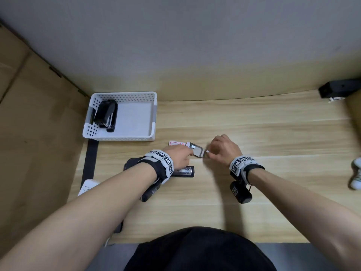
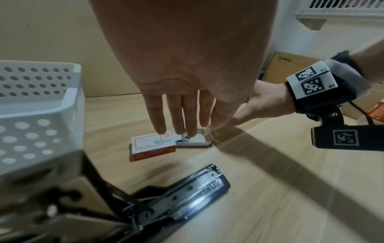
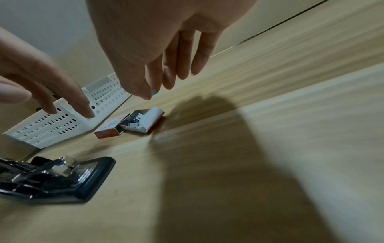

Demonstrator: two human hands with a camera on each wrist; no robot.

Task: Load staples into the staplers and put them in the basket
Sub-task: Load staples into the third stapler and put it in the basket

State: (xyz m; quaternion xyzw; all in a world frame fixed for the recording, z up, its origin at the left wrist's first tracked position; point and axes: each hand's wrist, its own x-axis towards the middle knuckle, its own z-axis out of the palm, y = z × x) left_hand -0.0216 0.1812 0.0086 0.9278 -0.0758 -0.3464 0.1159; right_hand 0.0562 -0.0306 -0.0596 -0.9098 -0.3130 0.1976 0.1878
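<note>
Your left hand [image 2: 187, 92] hovered over the staple box [image 2: 153, 145], fingers straight, your right hand [image 3: 149, 49] pinched staples [image 3: 154, 92], open stapler [image 2: 187, 190] nearby, another stapler [image 1: 106, 115] in basket [image 1: 125, 136].

Dim warm light, motion blur in wrist views, wide-angle edge warp, soft hand shadows on table [image 3: 270, 148]

Staple box [image 1: 176, 143] right of basket [image 1: 121, 138] (one stapler [image 1: 106, 114] inside)
</note>
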